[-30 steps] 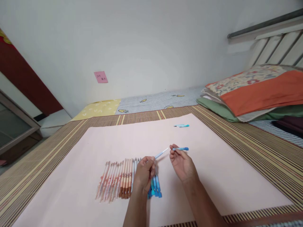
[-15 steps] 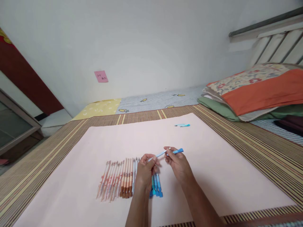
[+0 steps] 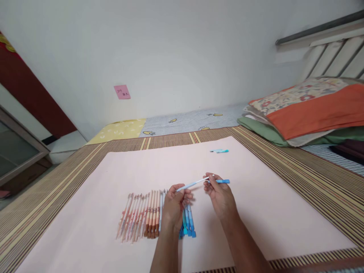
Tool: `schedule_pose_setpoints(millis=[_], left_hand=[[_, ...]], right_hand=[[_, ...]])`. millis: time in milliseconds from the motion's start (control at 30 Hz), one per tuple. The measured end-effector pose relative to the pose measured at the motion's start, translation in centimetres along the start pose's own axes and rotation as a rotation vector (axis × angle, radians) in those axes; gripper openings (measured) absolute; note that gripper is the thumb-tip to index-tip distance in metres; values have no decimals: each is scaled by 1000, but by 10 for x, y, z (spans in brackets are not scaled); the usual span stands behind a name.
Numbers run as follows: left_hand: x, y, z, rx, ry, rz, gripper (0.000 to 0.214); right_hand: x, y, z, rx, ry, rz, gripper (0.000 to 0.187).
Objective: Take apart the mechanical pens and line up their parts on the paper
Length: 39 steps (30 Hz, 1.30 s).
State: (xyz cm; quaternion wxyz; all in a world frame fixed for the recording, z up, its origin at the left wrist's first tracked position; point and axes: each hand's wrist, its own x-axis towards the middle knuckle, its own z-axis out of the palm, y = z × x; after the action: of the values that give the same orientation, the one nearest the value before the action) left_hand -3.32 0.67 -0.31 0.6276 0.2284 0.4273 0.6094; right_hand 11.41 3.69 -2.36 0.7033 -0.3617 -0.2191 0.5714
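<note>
My left hand (image 3: 178, 203) is closed on a light-blue pen barrel (image 3: 186, 186), held at a slant above the paper. A thin white refill (image 3: 202, 179) runs from that barrel up to the fingertips of my right hand (image 3: 218, 193). My right hand pinches the refill's far end and also holds the pen's darker blue part (image 3: 222, 181), which points right. Below the hands lies a row of pens: patterned pinkish ones (image 3: 132, 218), brown-and-cream ones (image 3: 153, 214) and blue ones (image 3: 190, 222). My left hand and forearm hide part of this row.
A pale pink sheet (image 3: 256, 212) covers much of the striped mat (image 3: 68, 182). Two small teal pen parts (image 3: 222, 151) lie near its far edge. Folded bedding (image 3: 313, 110) is piled at the right; a pink note (image 3: 122, 92) is on the wall (image 3: 193, 57).
My right hand has moved right, away from my left, with the blue pen part. More of the white refill shows between the hands. The pens on the sheet have stayed put.
</note>
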Motion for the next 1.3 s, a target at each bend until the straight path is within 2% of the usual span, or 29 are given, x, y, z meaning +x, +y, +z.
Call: schedule_pose_setpoints(millis=[200,467,767,1100,1300], left_hand=[[-1,1,-2,-40,18,-24,24],[-1,5,0,-110,49,-91,13],[-2,8,2,-147,103,-130,15],[0,6,-1,-162,35,-119,11],[2,4,-4,-144,22,-109,16]], right_hand=[[3,-9,-4,34,50,-34,41],[7,-9,-11,58,52,-35,34],[7,-8,-10,109,58,17,34],[6,-7,-8,77,59,-1,35],[0,-17,0,-50,36,-86,38]])
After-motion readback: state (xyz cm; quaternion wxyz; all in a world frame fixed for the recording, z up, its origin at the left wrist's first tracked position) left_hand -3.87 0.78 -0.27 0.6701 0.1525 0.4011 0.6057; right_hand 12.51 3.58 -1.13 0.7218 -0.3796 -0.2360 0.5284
